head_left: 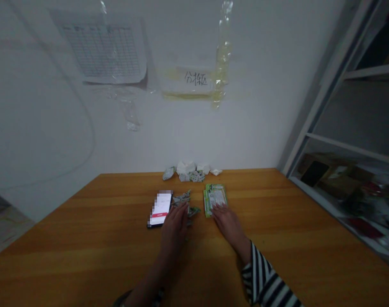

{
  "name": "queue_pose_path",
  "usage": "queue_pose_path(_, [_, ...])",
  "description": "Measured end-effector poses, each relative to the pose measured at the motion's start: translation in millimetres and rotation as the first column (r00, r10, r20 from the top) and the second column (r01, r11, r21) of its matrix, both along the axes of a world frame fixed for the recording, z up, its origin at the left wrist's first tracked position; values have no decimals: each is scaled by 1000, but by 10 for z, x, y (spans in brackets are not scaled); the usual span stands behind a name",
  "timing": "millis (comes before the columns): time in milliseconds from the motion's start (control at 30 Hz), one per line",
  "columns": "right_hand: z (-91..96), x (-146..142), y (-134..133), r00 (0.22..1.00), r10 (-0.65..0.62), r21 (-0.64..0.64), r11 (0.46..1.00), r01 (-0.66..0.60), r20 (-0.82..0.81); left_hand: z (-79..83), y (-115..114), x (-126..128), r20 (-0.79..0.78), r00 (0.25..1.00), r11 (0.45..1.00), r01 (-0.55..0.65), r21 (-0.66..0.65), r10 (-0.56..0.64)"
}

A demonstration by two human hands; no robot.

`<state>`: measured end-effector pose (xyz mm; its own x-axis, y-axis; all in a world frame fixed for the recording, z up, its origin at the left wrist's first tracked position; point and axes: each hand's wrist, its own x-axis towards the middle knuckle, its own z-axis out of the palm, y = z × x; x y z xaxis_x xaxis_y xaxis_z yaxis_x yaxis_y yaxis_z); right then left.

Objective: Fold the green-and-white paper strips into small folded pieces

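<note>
My left hand (175, 224) lies palm down on the wooden table (85, 238), its fingers stretched over a small heap of crumpled printed paper (185, 200). A phone (160, 209) with a lit white and red screen lies just left of that hand. My right hand (226, 221) rests flat with its fingertips on the near edge of a green and white printed sheet (215, 197). The right forearm wears a black and white striped sleeve (265, 281). Both hands look open and hold nothing.
Several crumpled white paper balls (190, 170) lie at the table's far edge against the wall. A paper chart (101, 51) and a taped note (196, 80) hang on the wall. A metal shelf (348, 140) with boxes stands at the right.
</note>
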<state>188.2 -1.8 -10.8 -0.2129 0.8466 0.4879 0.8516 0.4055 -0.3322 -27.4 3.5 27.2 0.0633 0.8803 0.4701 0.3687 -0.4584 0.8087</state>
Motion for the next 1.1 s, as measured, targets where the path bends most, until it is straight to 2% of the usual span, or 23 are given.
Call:
queue_pose_path(100, [27,-8,-37,991,-79,30,996,83,-111,52,-38,22,52,999,997,19,-77,-15])
queue_pose_path(200, [109,-78,-157,955,-153,108,977,185,-253,62,-59,92,258,966,953,104,-285,-28])
queue_pose_path(233, [150,-118,-214,967,-62,167,980,105,-245,53,-57,118,357,934,911,179,-373,-37])
queue_pose_path(300, [250,-209,-332,969,206,225,959,-172,-137,23,-42,158,554,830,779,386,-494,-60])
queue_pose_path(333, [302,-251,-385,938,341,193,926,-324,-63,8,-30,166,628,776,722,469,-508,-62])
queue_pose_path(367, [350,-285,-427,909,417,150,900,-409,-26,-3,-17,165,686,725,680,531,-506,-56])
queue_pose_path(433, [424,-317,-470,887,460,126,882,-453,-33,-6,5,139,754,656,643,589,-489,-27])
queue_pose_path(500, [446,-302,-455,921,377,113,924,-366,-101,16,18,98,784,621,606,623,-494,1])
queue_pose_path(567, [407,-257,-397,941,232,104,972,-212,-245,47,19,64,792,610,546,659,-517,12])
queue_pose_path(633, [320,-201,-320,904,141,88,989,-115,-403,68,13,52,790,613,494,684,-536,9])
queue_pose_path(733, [176,-125,-224,817,159,36,985,-167,-554,62,1,71,782,624,456,693,-558,10])
queue_pose_path(833, [128,-83,-215,757,173,-31,968,-247,-630,39,-3,94,782,623,466,685,-560,22])
queue_pose_path(900, [182,-82,-265,759,194,-54,956,-289,-622,34,1,87,780,624,487,671,-559,35])
queue_pose_path(967, [283,-95,-337,816,235,-60,948,-312,-528,43,8,60,760,646,472,653,-593,61])
queue_pose_path(1067, [413,-116,-417,846,367,-85,899,-429,-386,58,20,8,731,677,355,664,-658,87])
queue_pose_path(1100, [429,-120,-427,850,380,-98,892,-441,-366,58,22,-2,725,684,340,665,-665,81])
